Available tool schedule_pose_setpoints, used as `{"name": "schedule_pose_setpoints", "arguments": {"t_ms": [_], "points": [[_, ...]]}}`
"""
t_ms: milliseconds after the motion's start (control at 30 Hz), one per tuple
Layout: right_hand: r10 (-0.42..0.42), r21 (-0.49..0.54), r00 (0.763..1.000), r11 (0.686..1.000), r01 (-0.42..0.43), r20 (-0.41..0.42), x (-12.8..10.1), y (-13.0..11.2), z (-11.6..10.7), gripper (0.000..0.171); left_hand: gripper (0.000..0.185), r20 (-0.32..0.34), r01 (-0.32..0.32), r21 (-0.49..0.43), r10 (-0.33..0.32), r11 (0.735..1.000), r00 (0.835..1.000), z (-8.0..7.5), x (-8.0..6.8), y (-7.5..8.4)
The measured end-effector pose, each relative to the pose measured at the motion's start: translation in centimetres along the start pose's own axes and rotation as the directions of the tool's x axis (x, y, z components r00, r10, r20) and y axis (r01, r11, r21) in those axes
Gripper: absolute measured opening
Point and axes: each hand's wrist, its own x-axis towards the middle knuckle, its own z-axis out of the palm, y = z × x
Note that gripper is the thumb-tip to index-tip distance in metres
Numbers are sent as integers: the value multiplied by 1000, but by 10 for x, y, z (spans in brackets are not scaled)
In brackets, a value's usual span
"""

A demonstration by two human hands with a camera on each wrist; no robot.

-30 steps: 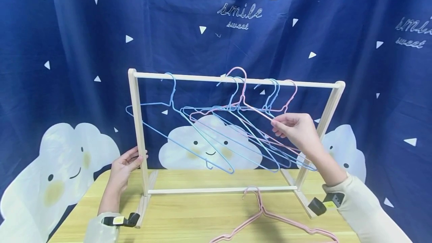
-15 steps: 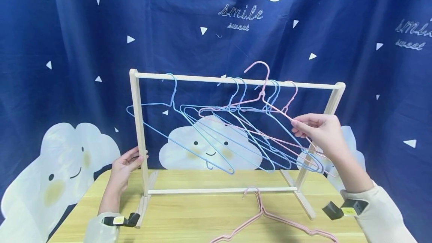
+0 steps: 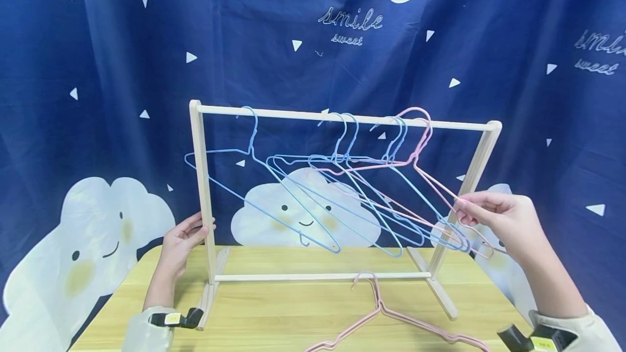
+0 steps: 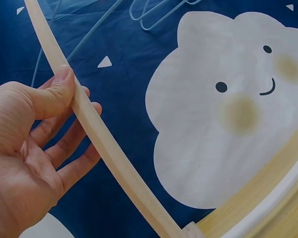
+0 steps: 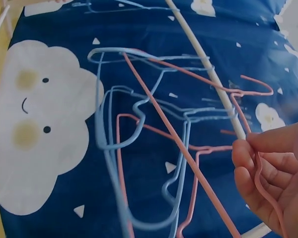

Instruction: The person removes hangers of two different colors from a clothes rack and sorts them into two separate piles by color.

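right hand (image 3: 504, 219): fingers (image 5: 248, 151) pinch the sloped shoulder wire of a pink hanger (image 3: 437, 189), off the right end of the rack.
pink hanger: hook sits at the top rail (image 3: 342, 118) near its right end, beside another pink hook; cannot tell if it bears on the rail or hovers just over it. Body tilts down to the right, toward the hand.
left hand (image 3: 183, 238): grips the rack's left post (image 3: 204, 189) low down; thumb on the near face, fingers curled behind it (left wrist view confirms).
rack (image 3: 469, 178): light wooden frame, stands upright on the counter (image 3: 274, 308), blue curtain behind.
blue hangers (image 3: 293, 200): several on the rail, one alone toward the left, the rest bunched mid to right; bodies overlap and slant down to the right.
second pink hanger (image 3: 386, 314): lies flat on the counter, near side of the rack, hook pointing at the bottom rail (image 3: 318, 276); well apart from both hands.
curtain (image 3: 98, 69): dark blue, white smiling clouds, small triangles, "smile sweet" lettering.
wrists: dark strap-on cameras on both light-coloured sleeves.
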Motion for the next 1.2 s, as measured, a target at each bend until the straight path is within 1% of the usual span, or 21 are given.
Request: {"name": "schedule_pose_setpoints", "arguments": {"t_ms": [67, 267, 400, 500, 633, 800, 867, 967, 1067, 1200], "points": [[5, -7, 1000, 1000, -5, 3, -6, 6, -2, 16, 40, 2, -2, -3, 2, 1000, 1000, 0, 0, 0], [20, -38, 1000, 999, -20, -10, -21, 20, -3, 12, 40, -5, 2, 2, -2, 1000, 1000, -1, 0, -1], [42, -58, 999, 997, -42, -14, -28, 26, -3, 13, 40, -8, 10, 4, -10, 1000, 1000, 0, 0, -1], [57, -79, 998, 995, -58, -22, -33, 30, -4, 12, 39, -14, 16, 9, -16, 1000, 1000, 0, 0, 0], [54, -86, 998, 995, -57, -37, -36, 35, -4, 12, 38, -12, 20, 7, -20, 1000, 1000, 1, 0, 0], [66, -120, 997, 990, -70, -38, -40, 40, -5, 18, 38, -16, 22, 14, -22, 1000, 1000, 1, 2, 0], [76, -138, 997, 987, -80, -31, -41, 42, -6, 19, 38, -18, 23, 16, -23, 1000, 1000, 1, 2, 0], [59, -142, 998, 988, -61, -16, -43, 45, -5, 16, 38, -16, 25, 15, -25, 1000, 1000, 2, 1, 1], [48, -126, 999, 991, -44, 25, -45, 49, -3, 15, 38, -16, 27, 15, -27, 1000, 1000, 1, 1, 1], [52, -105, 994, 994, -43, 94, -47, 55, 1, 14, 37, -29, 39, 23, -38, 999, 999, 1, 0, 2]]}}
